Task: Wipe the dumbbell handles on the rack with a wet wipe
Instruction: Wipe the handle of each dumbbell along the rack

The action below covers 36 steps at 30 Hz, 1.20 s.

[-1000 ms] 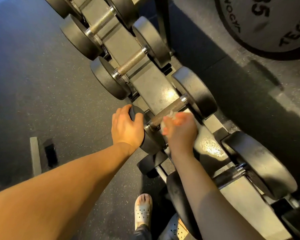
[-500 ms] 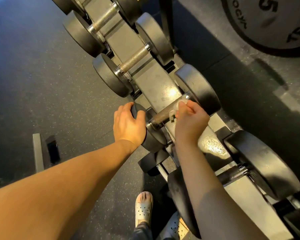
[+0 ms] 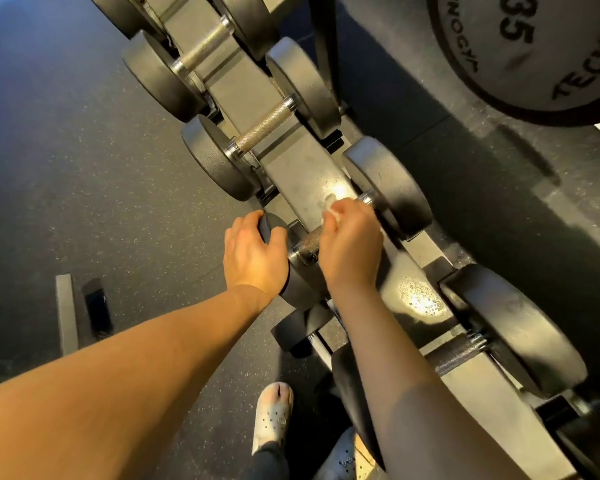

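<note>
A row of black dumbbells lies across a grey metal rack [image 3: 302, 168] that runs from top left to bottom right. My right hand [image 3: 350, 244] is curled over the knurled steel handle [image 3: 309, 244] of the middle dumbbell, with a white wet wipe [image 3: 329, 206] bunched under its fingers. My left hand [image 3: 253, 254] grips the near black head [image 3: 274, 230] of that same dumbbell. The far head [image 3: 388, 185] shows beyond my right hand. Other handles are bare: one further up [image 3: 264, 128] and one lower right [image 3: 458, 355].
A big black weight plate [image 3: 541, 46] marked 35 stands at top right. Speckled dark rubber floor [image 3: 84, 168] spreads to the left, with a small grey post and a dark object [image 3: 97, 306] on it. My feet in pale clogs [image 3: 272, 414] stand by the rack's base.
My right hand slid with the wipe along the handle, from its near end toward the far head. My left hand stayed on the near head.
</note>
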Each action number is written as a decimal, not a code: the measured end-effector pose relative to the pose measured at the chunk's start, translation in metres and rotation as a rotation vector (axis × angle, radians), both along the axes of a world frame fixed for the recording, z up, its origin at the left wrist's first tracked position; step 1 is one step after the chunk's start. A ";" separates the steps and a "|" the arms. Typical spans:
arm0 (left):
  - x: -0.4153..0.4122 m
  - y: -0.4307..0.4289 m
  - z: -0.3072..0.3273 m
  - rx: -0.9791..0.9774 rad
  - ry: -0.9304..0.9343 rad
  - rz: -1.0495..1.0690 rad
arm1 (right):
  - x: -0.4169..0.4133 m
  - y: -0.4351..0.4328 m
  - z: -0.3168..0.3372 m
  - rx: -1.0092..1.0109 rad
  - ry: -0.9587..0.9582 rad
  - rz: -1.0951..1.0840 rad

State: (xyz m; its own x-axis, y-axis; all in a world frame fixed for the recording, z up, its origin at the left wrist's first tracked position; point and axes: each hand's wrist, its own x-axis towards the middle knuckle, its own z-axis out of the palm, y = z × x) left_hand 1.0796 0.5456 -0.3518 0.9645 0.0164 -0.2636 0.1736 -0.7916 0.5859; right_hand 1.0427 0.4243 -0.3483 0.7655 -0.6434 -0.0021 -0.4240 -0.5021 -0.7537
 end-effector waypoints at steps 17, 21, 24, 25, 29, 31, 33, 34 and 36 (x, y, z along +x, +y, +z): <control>-0.002 0.006 -0.001 -0.162 0.017 -0.050 | 0.000 0.020 0.013 -0.009 0.395 0.356; 0.001 0.008 0.000 -0.158 0.059 -0.079 | 0.002 -0.003 0.021 -0.241 0.210 0.080; 0.002 0.009 0.000 -0.151 0.075 -0.089 | 0.007 0.007 0.012 -0.291 0.221 -0.027; 0.002 0.009 0.000 -0.145 0.074 -0.096 | 0.006 0.019 0.005 -0.247 0.228 -0.008; 0.002 0.010 0.001 -0.124 0.052 -0.132 | 0.000 0.030 -0.002 0.241 0.262 0.024; 0.001 0.011 0.001 -0.122 0.043 -0.142 | -0.002 0.021 0.005 0.204 0.293 0.084; 0.000 0.011 0.002 -0.126 0.035 -0.151 | 0.000 0.009 0.012 -0.037 0.228 -0.017; 0.000 0.011 0.002 -0.127 0.032 -0.154 | 0.002 0.006 0.014 -0.122 0.197 -0.089; 0.001 0.012 0.003 -0.121 0.032 -0.167 | 0.005 0.008 0.011 -0.176 0.183 -0.153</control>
State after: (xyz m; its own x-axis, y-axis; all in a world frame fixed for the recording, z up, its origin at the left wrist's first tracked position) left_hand 1.0808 0.5579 -0.3484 0.9421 -0.1770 -0.2849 0.0660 -0.7350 0.6748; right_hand 1.0479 0.4326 -0.3371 0.6567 -0.7541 -0.0097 -0.6259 -0.5379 -0.5647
